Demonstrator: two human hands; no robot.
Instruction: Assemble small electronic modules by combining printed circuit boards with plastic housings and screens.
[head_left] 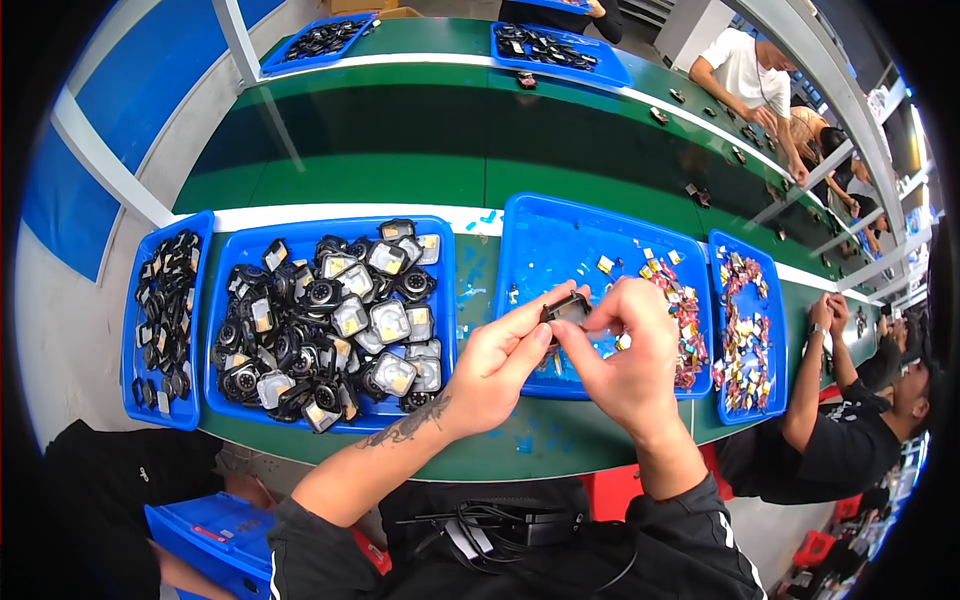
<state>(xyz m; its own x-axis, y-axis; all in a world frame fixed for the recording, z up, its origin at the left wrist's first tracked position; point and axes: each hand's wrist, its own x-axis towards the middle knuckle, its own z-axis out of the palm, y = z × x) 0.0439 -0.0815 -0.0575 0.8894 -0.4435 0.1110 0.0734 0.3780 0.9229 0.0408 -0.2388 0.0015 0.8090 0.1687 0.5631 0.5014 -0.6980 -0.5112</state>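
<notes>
My left hand (497, 352) grips a small black smartwatch case (566, 309) between thumb and fingers, above the left part of a blue tray. Over the same case my right hand (637, 350) is closed, its thumb and fingertips pinching at the near right side. Whether the right fingertips hold a smaller part is hidden. Below the hands, the blue tray (540, 205) carries small loose electronic parts (690, 335), red, white and yellow, mostly heaped along its right side. To my left, another blue tray (335, 226) is piled with black smartwatch cases (350, 315), several with clear covers.
Narrower blue trays flank these: one of dark watch cases (165, 315) at far left, one of small parts (745, 330) at right. Beyond runs a green conveyor (390, 140) with scattered pieces. Co-workers sit at right, one in black (850, 440) close by. White posts frame the bench.
</notes>
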